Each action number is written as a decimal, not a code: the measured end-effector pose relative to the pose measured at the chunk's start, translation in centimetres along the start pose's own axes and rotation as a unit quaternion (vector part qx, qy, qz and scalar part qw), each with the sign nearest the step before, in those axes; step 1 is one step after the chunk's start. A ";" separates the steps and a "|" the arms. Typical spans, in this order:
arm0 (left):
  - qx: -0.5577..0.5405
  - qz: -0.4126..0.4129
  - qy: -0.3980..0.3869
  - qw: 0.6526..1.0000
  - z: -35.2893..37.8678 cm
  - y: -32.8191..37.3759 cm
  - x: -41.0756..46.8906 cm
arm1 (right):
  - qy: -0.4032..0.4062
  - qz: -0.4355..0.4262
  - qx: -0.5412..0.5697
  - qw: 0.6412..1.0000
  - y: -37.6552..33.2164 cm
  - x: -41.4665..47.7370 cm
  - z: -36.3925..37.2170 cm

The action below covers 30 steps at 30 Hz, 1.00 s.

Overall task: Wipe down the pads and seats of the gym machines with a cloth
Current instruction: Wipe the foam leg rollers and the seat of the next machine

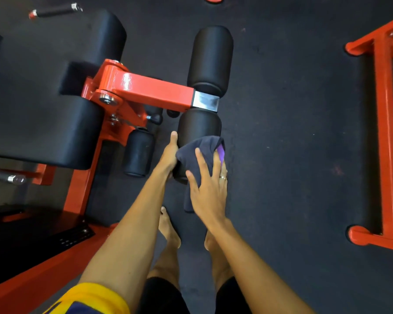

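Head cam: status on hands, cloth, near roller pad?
Left hand braces near roller pad, fingers hidden. Right hand flat, pressing cloth onto it. No obstruction seen.

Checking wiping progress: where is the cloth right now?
Centre of the head view: the dark cloth drapes over the near roller pad, under the right hand, with the left hand holding the pad.

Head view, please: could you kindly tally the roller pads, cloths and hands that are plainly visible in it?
Roller pads: 3
Cloth: 1
Hands: 2
Total: 6
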State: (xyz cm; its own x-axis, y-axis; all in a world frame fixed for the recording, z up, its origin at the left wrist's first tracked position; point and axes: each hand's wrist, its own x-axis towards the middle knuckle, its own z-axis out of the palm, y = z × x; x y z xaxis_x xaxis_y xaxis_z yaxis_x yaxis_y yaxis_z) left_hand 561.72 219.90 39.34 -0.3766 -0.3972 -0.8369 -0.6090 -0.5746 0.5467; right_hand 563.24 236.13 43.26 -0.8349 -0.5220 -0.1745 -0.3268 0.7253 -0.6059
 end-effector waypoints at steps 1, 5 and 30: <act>0.025 0.021 0.019 0.999 0.4 0.2 -0.7 | 0.000 0.015 0.011 1.000 -0.1 1.3 -0.2; 0.208 0.137 0.130 0.960 2.2 0.3 -4.1 | -0.012 0.093 0.108 0.990 -0.2 9.8 -1.8; 0.144 0.083 0.221 0.961 -5.0 0.2 -13.6 | -0.072 0.032 0.177 0.981 -9.4 -3.2 -6.1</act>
State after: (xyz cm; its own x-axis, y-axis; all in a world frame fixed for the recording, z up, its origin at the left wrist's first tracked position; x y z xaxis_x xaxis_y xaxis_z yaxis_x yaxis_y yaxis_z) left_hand 570.22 221.60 50.99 -0.1916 -0.7678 -0.6113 -0.7580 -0.2799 0.5891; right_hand 566.24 233.74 54.25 -0.7694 -0.5571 -0.3125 -0.0811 0.5705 -0.8173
